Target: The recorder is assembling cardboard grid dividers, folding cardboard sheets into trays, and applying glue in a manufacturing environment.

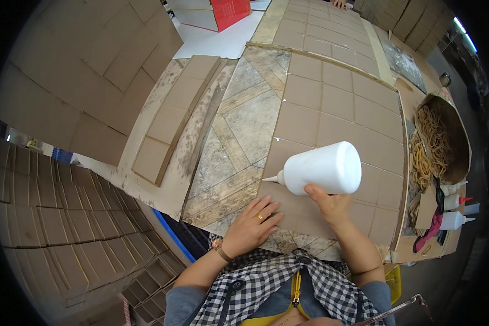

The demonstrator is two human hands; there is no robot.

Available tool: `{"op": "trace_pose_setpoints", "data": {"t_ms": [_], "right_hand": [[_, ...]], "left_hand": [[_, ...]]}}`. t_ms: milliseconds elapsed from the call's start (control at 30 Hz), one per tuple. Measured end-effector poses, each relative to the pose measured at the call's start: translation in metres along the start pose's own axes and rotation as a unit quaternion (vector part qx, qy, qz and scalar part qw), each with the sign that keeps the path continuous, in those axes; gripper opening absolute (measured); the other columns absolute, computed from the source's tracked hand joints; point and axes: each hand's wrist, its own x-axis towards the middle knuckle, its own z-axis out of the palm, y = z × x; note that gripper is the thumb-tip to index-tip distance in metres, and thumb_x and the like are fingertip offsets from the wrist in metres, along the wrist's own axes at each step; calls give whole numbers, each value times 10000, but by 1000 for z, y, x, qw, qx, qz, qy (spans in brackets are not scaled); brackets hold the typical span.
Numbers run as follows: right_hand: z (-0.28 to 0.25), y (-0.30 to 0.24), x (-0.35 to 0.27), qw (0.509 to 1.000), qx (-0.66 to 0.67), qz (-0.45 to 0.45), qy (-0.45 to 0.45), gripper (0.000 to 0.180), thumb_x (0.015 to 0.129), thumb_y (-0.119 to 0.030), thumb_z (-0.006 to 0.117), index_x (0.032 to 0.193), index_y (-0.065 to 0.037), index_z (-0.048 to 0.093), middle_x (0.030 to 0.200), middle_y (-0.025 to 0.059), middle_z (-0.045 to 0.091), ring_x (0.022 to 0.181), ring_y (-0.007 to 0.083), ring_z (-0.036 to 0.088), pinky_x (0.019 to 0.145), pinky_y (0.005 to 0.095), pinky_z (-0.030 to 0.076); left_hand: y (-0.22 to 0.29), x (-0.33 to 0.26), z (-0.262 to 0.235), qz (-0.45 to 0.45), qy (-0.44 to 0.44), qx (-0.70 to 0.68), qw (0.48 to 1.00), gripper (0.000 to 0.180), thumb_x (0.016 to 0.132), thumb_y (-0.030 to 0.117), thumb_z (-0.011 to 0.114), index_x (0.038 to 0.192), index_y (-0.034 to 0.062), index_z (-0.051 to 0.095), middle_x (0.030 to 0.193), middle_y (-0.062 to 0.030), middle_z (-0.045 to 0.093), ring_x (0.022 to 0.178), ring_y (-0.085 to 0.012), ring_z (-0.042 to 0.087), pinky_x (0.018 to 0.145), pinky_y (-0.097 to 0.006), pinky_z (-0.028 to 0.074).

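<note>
My right hand grips a white squeeze bottle with a narrow pointed nozzle. The bottle lies tilted nearly on its side, nozzle pointing left. Its tip is at the left edge of a brown cardboard sheet marked off in rectangles; whether it touches cannot be seen. Small white dabs sit along that same edge farther up. My left hand, with a ring on one finger, lies flat with fingers spread, partly on the cardboard's near left corner and partly on the patterned tabletop.
A row of cardboard pieces lies to the left. Tall cardboard stacks stand beyond it. On the right are a box of rubber bands and several small bottles. Another person's hand shows at the far edge, near a red-and-white box.
</note>
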Motion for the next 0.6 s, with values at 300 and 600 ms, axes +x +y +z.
{"op": "trace_pose_setpoints", "data": {"t_ms": [300,600], "right_hand": [[2,6,-1,1000,-5,12,-27,547,661,-123,823,1109,21,544,999,121,635,898,206,626,749,335,531],[-57,3,-16,996,-20,26,79,502,698,-102,802,1115,21,550,989,108,632,898,206,615,791,338,517]], "left_hand": [[-1,1,1,4,1,-1,1000,396,753,170,696,1132,102,605,1250,-108,517,1225,-331,438,997,-475,367],[2,3,2,10,2,8,1000,382,751,149,696,1119,98,607,1249,-115,519,1207,-349,448,988,-485,375]]}}
